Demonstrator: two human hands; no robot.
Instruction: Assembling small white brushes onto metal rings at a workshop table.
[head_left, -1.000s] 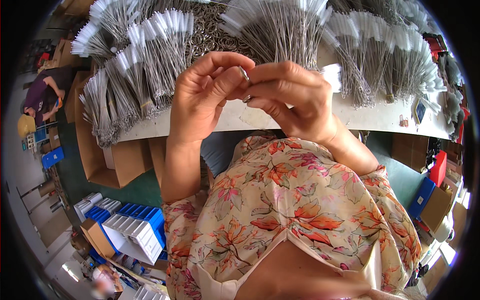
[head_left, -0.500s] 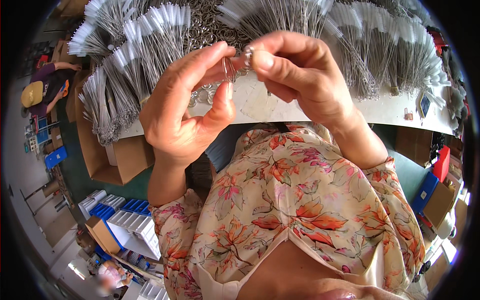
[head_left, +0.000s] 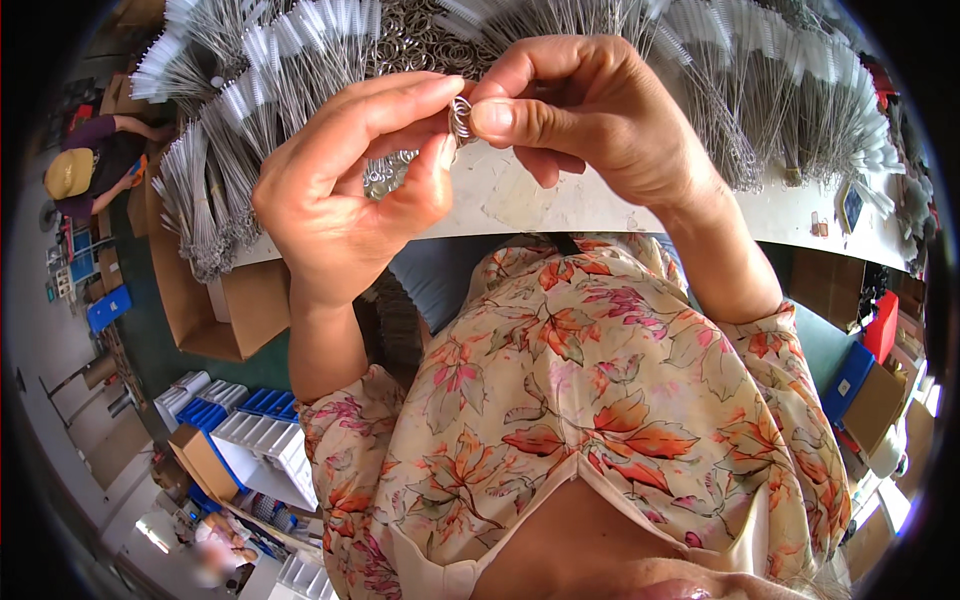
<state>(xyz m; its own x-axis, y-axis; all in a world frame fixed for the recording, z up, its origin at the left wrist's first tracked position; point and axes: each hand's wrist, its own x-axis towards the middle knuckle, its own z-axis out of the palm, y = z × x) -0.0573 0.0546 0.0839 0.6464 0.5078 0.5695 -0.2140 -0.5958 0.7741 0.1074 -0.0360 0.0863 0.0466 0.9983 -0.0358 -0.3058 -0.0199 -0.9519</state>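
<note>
Over the near edge of the white table, my left hand [head_left: 345, 190] pinches a few small metal rings [head_left: 460, 118] between thumb and forefinger. My right hand [head_left: 590, 115] is closed in a pinch at the right side of the same rings, its thumb and forefinger meeting them. The fingertips cover part of the rings, so how they link cannot be made out. Behind the hands lies a heap of loose metal rings [head_left: 415, 40]. Bundles of wire-handled brushes with white bristles [head_left: 310, 60] stand to the left, and more brushes [head_left: 730, 90] lie to the right.
The white table [head_left: 515, 205] ends close to my body. An open cardboard box [head_left: 240, 310] sits below its left end, with white and blue bins [head_left: 265, 445] lower down. Another person in a tan cap [head_left: 75, 172] is at far left. Small items lie by the right edge.
My hands have come together, so the rings that were apart now touch between the fingertips. Both hands have shifted slightly, the left one leftward.
</note>
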